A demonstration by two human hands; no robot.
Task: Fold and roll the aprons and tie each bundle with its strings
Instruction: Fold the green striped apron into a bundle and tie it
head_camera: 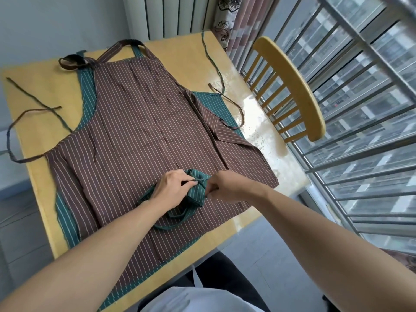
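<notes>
Fingers of our left hand (173, 185) pinch the thin green tie string (195, 181); our right hand (222, 184) grips its other end across the rolled green striped apron bundle (195, 191), atop the flat brown striped apron (139, 122). We should pull both ends evenly, snugging the knot.

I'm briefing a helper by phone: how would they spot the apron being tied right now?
On the yellow table a brown striped apron lies flat. On its near part, between both hands, sits the green bundle, the only apron rolled up.
</notes>
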